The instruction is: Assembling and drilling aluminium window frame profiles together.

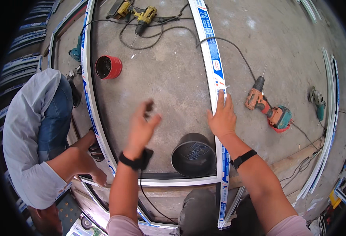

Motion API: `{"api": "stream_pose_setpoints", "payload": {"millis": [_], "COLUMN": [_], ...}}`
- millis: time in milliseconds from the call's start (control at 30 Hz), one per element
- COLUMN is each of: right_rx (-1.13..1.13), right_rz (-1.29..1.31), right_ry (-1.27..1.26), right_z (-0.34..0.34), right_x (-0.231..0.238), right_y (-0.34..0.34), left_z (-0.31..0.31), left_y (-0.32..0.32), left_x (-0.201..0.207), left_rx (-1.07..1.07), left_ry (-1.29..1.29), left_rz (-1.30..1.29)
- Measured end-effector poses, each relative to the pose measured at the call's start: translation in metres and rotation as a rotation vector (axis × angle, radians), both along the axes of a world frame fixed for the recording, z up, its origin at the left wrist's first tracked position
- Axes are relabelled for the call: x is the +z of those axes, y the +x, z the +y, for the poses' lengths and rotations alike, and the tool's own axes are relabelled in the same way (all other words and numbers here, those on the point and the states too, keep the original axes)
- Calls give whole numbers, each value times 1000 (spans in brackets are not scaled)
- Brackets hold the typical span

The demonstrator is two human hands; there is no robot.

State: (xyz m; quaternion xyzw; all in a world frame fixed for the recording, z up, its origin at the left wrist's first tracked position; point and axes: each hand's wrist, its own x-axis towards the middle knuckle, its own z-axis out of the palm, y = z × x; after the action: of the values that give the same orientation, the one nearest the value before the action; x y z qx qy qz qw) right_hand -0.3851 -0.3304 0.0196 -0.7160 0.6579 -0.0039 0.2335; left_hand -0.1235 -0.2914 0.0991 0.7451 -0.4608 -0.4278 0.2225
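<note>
Two bare hands work over a white frame (213,63) in the head view, its long bars running toward 12 o'clock from a crossbar (169,182) at 6. The right hand (223,115), at 3 o'clock, lies on the right bar with its fingers extended, gripping nothing. The left hand (142,128), left of centre toward 8, is half open above the floor, thumb apart from the fingers; blur hides whether it has hold of anything small. A black bowl (195,167) at 5 o'clock sits inside the corner, with loose screw-like pieces (199,149) in it. An orange drill (255,98) lies at 3, a yellow one toward 11, both unheld.

As far as shown, assembly seems partway: the bars meet at the near corners, but whether fasteners secure them cannot be told. Fixing probably remains, and blue-and-white film covers the bars.
</note>
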Motion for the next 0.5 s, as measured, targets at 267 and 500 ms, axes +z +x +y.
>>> {"api": "stream_pose_setpoints", "payload": {"millis": [267, 500], "right_rx": [3, 52], "right_rz": [20, 26], "right_ry": [13, -39], "right_z": [1, 1], "right_x": [-7, -10], "right_y": [4, -3], "left_z": [-128, -156], "left_y": [71, 62], "left_x": [-70, -100], "left_rx": [52, 53], "left_ry": [-191, -111], "left_rz": [-310, -358]}}
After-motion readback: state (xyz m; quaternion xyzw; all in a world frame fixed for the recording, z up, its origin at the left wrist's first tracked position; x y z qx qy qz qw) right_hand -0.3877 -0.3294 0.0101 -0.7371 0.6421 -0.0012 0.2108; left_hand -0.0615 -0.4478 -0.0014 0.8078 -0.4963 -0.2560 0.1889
